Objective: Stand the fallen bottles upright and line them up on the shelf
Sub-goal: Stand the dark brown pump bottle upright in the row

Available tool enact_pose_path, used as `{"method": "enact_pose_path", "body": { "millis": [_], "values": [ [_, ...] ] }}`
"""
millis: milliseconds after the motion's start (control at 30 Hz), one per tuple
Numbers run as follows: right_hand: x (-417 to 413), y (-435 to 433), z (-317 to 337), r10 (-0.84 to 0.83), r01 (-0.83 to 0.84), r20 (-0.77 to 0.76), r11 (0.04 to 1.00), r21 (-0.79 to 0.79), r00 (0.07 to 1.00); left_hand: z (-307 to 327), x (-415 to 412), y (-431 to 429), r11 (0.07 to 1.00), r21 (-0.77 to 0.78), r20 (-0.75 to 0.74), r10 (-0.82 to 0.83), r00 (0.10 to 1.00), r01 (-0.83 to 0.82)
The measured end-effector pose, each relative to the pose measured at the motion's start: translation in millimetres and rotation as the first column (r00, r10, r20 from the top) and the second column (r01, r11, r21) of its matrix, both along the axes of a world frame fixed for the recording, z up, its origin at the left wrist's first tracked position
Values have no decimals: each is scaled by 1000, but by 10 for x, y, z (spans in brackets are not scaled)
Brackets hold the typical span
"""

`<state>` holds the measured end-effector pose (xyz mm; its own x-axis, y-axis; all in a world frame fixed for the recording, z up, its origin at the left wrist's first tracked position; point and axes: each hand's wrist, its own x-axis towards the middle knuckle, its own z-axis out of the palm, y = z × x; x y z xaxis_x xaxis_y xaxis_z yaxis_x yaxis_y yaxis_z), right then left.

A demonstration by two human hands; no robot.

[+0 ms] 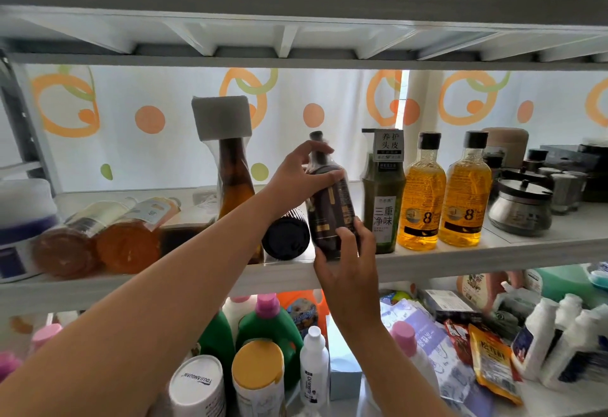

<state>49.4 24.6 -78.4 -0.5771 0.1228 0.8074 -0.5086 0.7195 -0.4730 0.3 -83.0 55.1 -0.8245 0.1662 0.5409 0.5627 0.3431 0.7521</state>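
Both hands gripped a dark bottle (pixel 330 199) at the front of the shelf (pixel 204 280). The left hand (pixel 301 179) wrapped its shoulder, fingers (pixel 320 147) curled round the neck just below the black cap, thumb across the front. The right hand (pixel 350 263) clasped the base from below, fingers closed on the lower label. The bottle stood nearly upright, tilted slightly left, its bottom at the shelf's front edge; whether it touched the shelf could not be told, as the right hand hid it. Its gold label print was too small to read.

Just right of it stood a green bottle (pixel 383 201) with a tag reading 养护头皮 and a label reading 三重净味. Beyond that, 2 yellow bottles (pixel 442 193) stood side by side, each marked with a large 8.

Left of the dark bottle, a black-capped bottle (pixel 286 235) lay on its side, cap toward the camera. Farther left, 2 orange bottles (pixel 98 239) also lay fallen, bases forward. Behind them an amber bottle (pixel 235 179) stood upright in clear wrap with a grey block on top.

On the lower shelf, a white tub (pixel 197 383) read TOUJIANGUAN on its lid.
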Motion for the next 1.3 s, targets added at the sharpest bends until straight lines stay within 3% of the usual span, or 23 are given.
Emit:
{"method": "enact_pose_path", "body": {
  "millis": [67, 200, 533, 767, 900, 1067, 1300],
  "values": [
    [-19, 12, -36, 33, -33, 29, 999, -7, 999, -5, 32, -7, 999, -6, -15, -42, 999, 42],
    [-8, -3, -54, -12, 10, -128, 1000, -17, 992, -7, 97, -7, 991, -37, -46, -130, 990, 128],
    [-36, -15, -82, -82, 76, -150, 996, -47, 985, 40, 133, -80, 968, -77, 37, -235, 971, 237],
    [-48, -7, -99, -36, 28, -128, 998, -64, 991, 18, 91, -77, 983, -77, 1, -166, 986, 165],
    [-58, 8, -89, -163, 170, -156, 985, 32, 974, -11, 52, -70, 990, -105, -28, -101, 994, 98],
    [-85, 9, -74, -118, 116, -124, 993, -25, 985, -22, 53, -49, 973, -123, 107, -183, 977, 195],
    [-69, -2, -102, -142, 138, -103, 989, -45, 985, -15, 55, -54, 964, -237, -4, -125, 992, 121]
  ]
}}
